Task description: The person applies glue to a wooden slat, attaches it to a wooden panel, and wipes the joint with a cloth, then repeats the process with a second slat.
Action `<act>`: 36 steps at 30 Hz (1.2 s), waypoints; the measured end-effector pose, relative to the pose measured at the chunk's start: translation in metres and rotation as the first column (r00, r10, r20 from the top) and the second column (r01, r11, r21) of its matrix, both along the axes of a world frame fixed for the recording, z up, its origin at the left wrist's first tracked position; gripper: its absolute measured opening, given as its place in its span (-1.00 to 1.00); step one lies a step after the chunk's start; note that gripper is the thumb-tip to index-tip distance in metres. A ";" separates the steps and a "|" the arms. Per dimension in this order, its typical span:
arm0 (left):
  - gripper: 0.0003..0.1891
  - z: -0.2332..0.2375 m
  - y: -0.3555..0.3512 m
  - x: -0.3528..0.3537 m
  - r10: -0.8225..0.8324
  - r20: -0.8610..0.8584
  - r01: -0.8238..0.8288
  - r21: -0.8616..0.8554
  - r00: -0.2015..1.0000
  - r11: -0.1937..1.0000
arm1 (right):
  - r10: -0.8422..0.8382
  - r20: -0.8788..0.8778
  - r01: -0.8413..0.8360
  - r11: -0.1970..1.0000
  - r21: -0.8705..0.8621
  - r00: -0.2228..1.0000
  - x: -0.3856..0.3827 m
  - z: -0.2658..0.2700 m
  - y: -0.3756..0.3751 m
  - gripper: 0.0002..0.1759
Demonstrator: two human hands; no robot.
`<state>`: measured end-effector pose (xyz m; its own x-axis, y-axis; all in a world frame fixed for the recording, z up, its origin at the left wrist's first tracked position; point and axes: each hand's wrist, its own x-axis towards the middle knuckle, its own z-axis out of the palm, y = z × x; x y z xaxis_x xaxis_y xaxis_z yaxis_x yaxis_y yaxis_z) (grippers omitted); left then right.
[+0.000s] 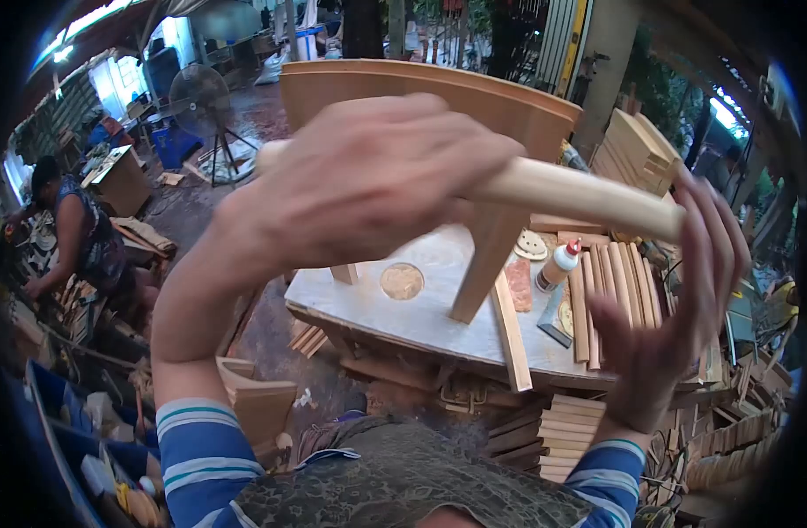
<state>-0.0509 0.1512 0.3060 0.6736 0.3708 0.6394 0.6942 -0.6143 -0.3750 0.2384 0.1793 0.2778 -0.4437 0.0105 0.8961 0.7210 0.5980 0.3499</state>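
My left hand (368, 180) is wrapped round a pale, rounded wooden rod (579, 194), held up in front of a curved wooden panel piece (430, 84) with legs, which stands on the worktable (377, 308). The rod points right, and its far end meets the fingers of my right hand (676, 282). Those fingers are spread and slightly blurred, with the palm facing the rod. Below, on the table, are a glue bottle with a red cap (557, 267), a row of rounded wooden sticks (619, 290) and a metal-edged square tool (557, 324).
A wooden strip (512, 339) juts past the table's front edge. Stacked boards (637, 154) rise at the back right, and more slats (566, 436) lie below the table. A co-worker (82, 229) sits at the left, near a standing fan (201, 97).
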 end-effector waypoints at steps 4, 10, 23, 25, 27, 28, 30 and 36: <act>-0.76 0.022 0.034 -0.042 -0.141 -0.038 0.145 0.103 0.989 0.984 | 0.093 0.277 -0.010 0.958 -0.286 0.956 -0.075 0.036 0.028 -0.24; -0.36 0.044 0.037 -0.174 -0.145 0.578 0.033 0.199 0.803 0.979 | 0.114 0.053 -0.062 0.810 -0.583 0.992 -0.129 0.092 0.070 -0.40; 0.35 -0.080 0.118 -0.249 -0.060 0.996 0.644 0.006 0.062 0.765 | 0.259 0.091 0.073 0.077 -0.994 0.962 -0.219 0.154 0.120 -0.25; 0.32 -0.080 0.128 -0.249 -0.078 0.995 0.619 0.028 0.054 0.785 | 0.287 0.124 0.097 0.107 -0.990 0.950 -0.226 0.151 0.122 -0.30; 0.27 -0.077 0.135 -0.251 -0.080 0.996 0.649 0.042 0.029 0.760 | 0.268 0.116 0.089 0.112 -0.990 0.956 -0.232 0.149 0.119 -0.28; 0.23 -0.077 0.139 -0.251 -0.095 0.995 0.651 0.057 0.024 0.757 | 0.262 0.144 0.100 0.172 -0.980 0.954 -0.234 0.148 0.120 -0.26; 0.25 -0.082 0.148 -0.252 -0.145 0.988 0.641 0.085 0.042 0.762 | 0.259 0.174 0.110 0.241 -0.964 0.950 -0.235 0.146 0.122 -0.24; 0.23 -0.079 0.142 -0.257 -0.165 0.974 0.615 0.036 0.153 0.787 | 0.238 0.251 0.117 0.465 -0.878 0.938 -0.224 0.136 0.143 -0.18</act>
